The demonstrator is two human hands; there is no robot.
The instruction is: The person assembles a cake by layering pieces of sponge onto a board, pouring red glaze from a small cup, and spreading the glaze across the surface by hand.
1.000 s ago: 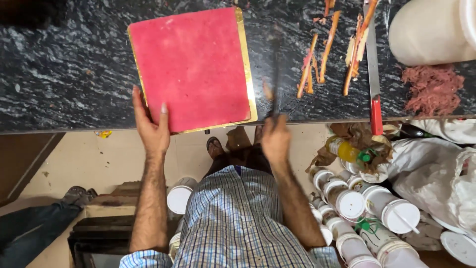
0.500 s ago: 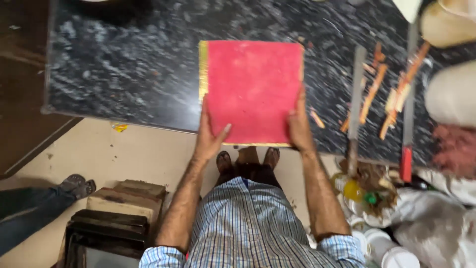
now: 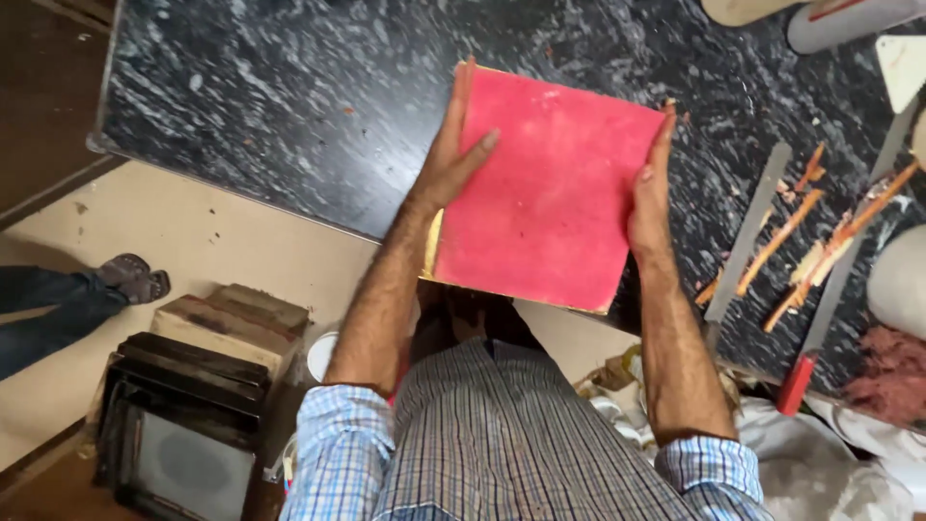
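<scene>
Here both hands' fingers [image 3: 463,145] clamp the red board's [image 3: 550,193] side edges over the counter [image 3: 289,96].

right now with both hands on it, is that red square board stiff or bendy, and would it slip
The flat red square board is probably stiff: it overhangs the black stone counter edge without sagging. It seems fairly light, since the left hand and right hand hold it only by its side edges. Its matt, grainy face suggests decent grip, though that is uncertain.

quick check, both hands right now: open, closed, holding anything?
Left hand: open, flat against the left edge of the red board, thumb on top.
Right hand: open, pressed on the board's right edge.
Board held between both.
</scene>
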